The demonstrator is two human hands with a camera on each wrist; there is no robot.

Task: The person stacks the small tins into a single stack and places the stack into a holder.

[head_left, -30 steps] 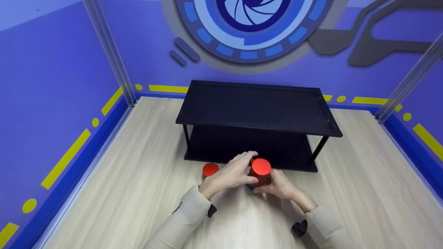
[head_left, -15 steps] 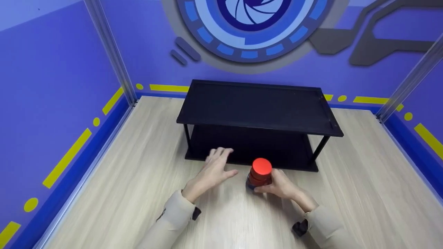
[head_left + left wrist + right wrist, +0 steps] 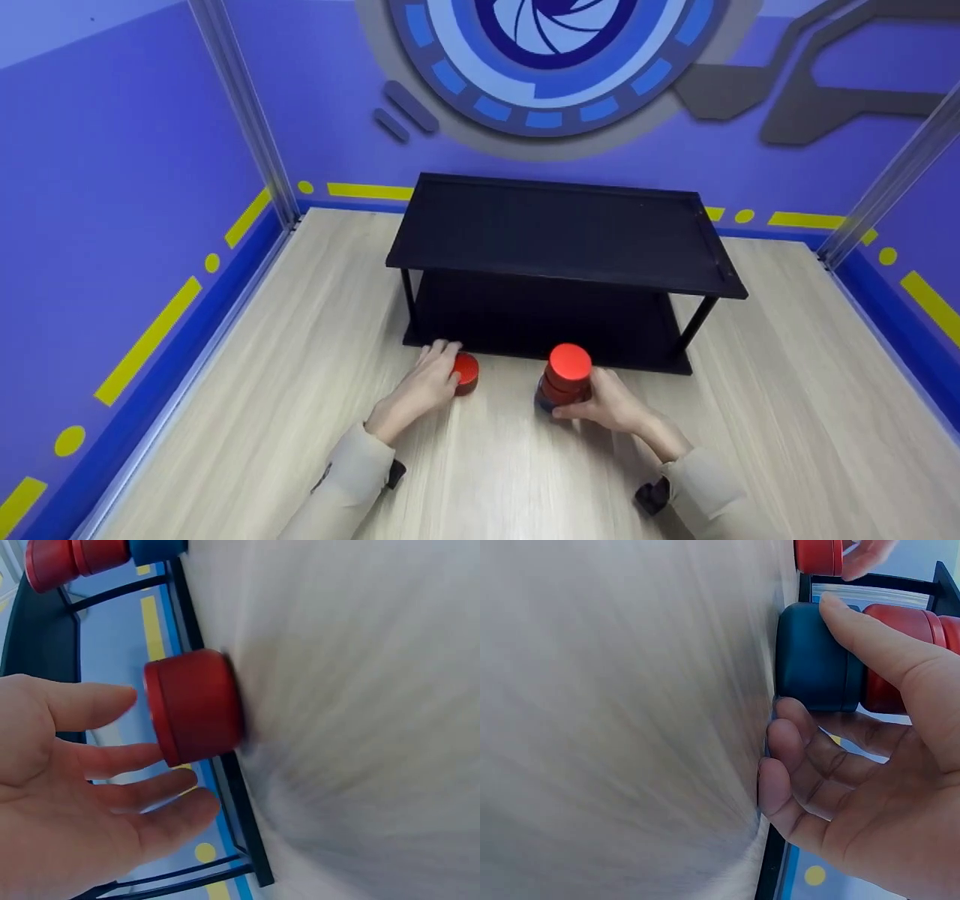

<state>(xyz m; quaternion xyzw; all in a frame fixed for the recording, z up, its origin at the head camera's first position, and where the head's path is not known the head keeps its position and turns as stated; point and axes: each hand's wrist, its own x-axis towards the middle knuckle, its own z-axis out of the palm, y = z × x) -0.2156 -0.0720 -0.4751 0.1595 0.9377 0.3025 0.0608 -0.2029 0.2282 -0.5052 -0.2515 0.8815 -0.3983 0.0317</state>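
Observation:
A lone red round tin (image 3: 466,375) stands on the table just in front of the shelf. My left hand (image 3: 418,386) is right beside it, thumb and fingers spread around its upper end in the left wrist view, with a gap showing between thumb and tin (image 3: 196,709). To the right rises a stack: a dark blue tin (image 3: 814,658) at the bottom with red tins (image 3: 568,364) on top. My right hand (image 3: 613,403) holds the blue tin low down, thumb on one side and fingers curled on the other.
Behind both hands stands a black two-tier shelf (image 3: 559,232), its lower board (image 3: 540,315) close to the tins. Blue printed panels (image 3: 142,225) and metal posts enclose the pale wooden table (image 3: 300,360) at the back and sides.
My left hand has left the top of the stack and moved left and down to the lone red tin. My right hand has stayed at the stack.

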